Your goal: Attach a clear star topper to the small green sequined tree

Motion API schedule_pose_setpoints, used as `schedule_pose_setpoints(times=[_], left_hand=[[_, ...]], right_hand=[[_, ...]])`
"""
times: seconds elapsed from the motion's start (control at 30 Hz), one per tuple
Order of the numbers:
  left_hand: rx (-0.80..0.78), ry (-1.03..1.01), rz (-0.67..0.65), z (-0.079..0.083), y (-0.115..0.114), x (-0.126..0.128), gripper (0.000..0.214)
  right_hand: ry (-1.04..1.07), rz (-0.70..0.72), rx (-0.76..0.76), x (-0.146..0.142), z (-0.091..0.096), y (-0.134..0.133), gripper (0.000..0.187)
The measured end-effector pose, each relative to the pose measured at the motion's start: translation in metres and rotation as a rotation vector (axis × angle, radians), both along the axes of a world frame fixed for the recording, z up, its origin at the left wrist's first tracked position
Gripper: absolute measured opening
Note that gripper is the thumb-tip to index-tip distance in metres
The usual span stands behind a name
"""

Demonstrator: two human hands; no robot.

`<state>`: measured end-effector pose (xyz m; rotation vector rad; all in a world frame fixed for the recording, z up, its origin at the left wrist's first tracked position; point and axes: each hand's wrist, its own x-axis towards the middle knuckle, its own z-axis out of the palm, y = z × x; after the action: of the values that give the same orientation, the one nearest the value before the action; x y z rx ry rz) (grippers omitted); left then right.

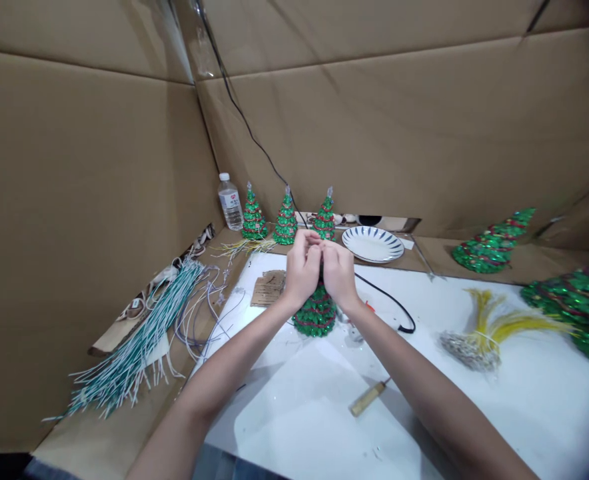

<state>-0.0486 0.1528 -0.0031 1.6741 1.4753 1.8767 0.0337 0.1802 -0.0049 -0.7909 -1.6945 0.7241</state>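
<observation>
A small green beaded Christmas tree (315, 315) with red bands stands on the white table top (474, 413). Both of my hands are closed around its top, which they hide. My left hand (301, 267) pinches from the left and my right hand (338, 272) from the right, with their fingertips meeting above the tree. What the fingertips hold there is too small to make out.
Three finished small trees (285, 220) stand at the back beside a water bottle (230, 201) and a striped plate (373, 244). A bundle of white-green wires (139, 340) lies left, yellow wires (494, 328) right, a wooden-handled tool (368, 399) in front. Larger green trees (492, 243) lie at right. Cardboard walls surround the table.
</observation>
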Motion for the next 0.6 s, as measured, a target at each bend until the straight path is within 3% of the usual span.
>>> schedule_pose_setpoints(times=[0.07, 0.17, 0.27, 0.47, 0.6], left_hand=[[-0.044, 0.045, 0.069, 0.006, -0.004, -0.004, 0.004], [-0.148, 0.121, 0.108, 0.018, -0.011, -0.012, 0.028], [-0.283, 0.172, 0.046, 0.03, -0.016, -0.021, 0.036], [-0.558, 0.195, -0.258, 0.052, -0.022, -0.035, 0.034], [-0.662, 0.173, -0.371, 0.059, -0.024, -0.041, 0.028]], right_hand=[[-0.081, -0.058, -0.006, 0.006, 0.005, 0.0, 0.03], [-0.191, -0.122, -0.027, 0.013, 0.015, 0.0, 0.035], [-0.258, -0.126, -0.072, 0.019, 0.027, -0.001, 0.04], [-0.384, 0.199, -0.287, 0.035, 0.048, 0.003, 0.033], [-0.383, 0.349, -0.397, 0.043, 0.055, 0.006, 0.025]])
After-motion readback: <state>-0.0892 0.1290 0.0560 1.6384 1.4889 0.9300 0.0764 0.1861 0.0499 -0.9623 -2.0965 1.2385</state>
